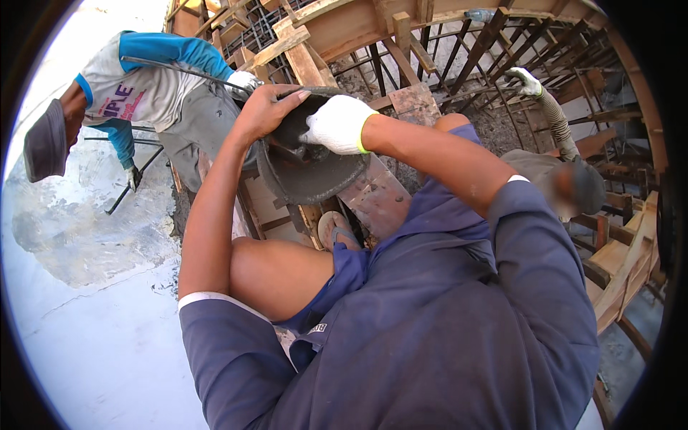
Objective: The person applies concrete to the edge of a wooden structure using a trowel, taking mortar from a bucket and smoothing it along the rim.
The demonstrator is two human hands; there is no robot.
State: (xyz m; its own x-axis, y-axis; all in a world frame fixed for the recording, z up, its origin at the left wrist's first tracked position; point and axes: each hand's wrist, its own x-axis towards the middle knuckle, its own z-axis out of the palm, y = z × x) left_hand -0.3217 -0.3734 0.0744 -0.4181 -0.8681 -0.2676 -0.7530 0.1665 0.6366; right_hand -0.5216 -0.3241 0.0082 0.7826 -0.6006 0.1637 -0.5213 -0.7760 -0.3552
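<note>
Bucket (312, 174), one, black, open-mouthed, held tilted in front of the person, between the knees. Hands upon it, two. Left hand (270, 113), bare: grip closed on the bucket's far-left rim, thumb along the edge. Right hand (338, 124), white-gloved: fingers bent over the right part of the mouth; whether this grip is closed on anything cannot be told. The bucket's near wall lies below both grips, on the person's side. Sandalled foot (335, 231), one in view, just beyond the bucket's near edge; stained plank (376, 201), one, to the right of that foot. Co-workers, two: a person in blue sleeves (168, 54) at left, with two gloved hands and a dark bar (147, 166) at the lower one; a person in a striped sleeve (555, 118) at right, one gloved hand raised. Clear plastic bottle (479, 14), one, at the far edge. Timbers and rods, many, uncounted, around.
</note>
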